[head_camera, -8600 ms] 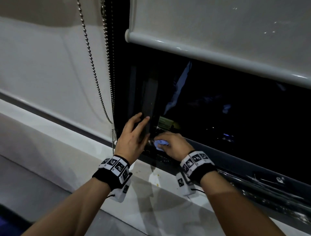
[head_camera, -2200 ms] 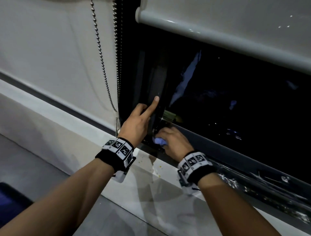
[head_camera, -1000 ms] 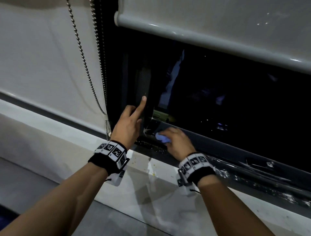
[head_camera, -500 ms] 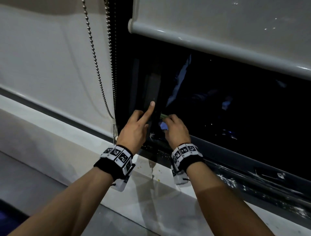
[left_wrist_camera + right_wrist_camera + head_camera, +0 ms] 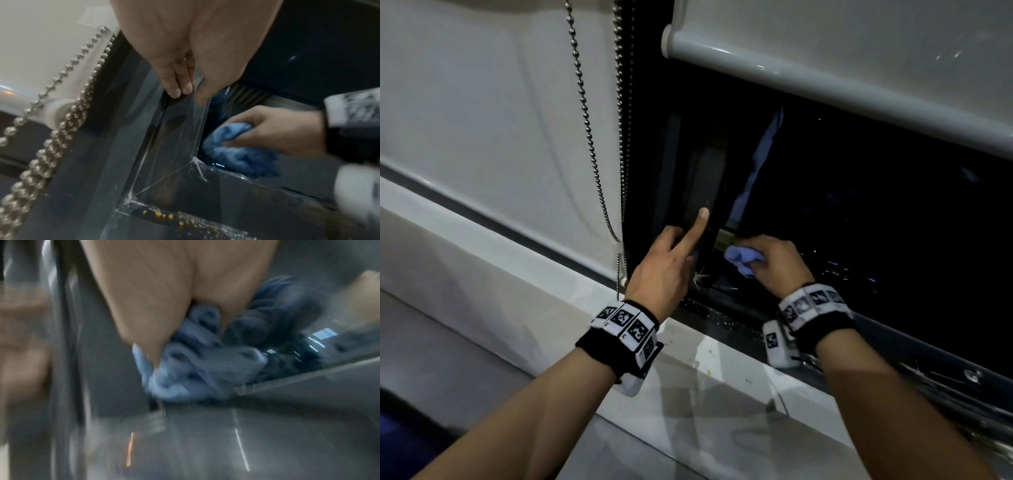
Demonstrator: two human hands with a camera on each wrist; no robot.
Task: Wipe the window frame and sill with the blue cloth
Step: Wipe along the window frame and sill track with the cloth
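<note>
The right hand (image 5: 777, 262) bunches the blue cloth (image 5: 741, 260) in curled fingers at the window frame's (image 5: 705, 178) lower corner; the left hand (image 5: 664, 263) presses an outstretched forefinger against the frame.

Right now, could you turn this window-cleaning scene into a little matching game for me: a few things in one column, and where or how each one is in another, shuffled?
Things:
1. blue cloth
2. left hand
3. bead chain
4. roller blind

Places or states:
A. hangs beside the window's left edge
B. bunched in the right hand
C. covers the window's top
D. forefinger stretched up the dark frame

Pairs: 1-B, 2-D, 3-A, 4-C
</note>
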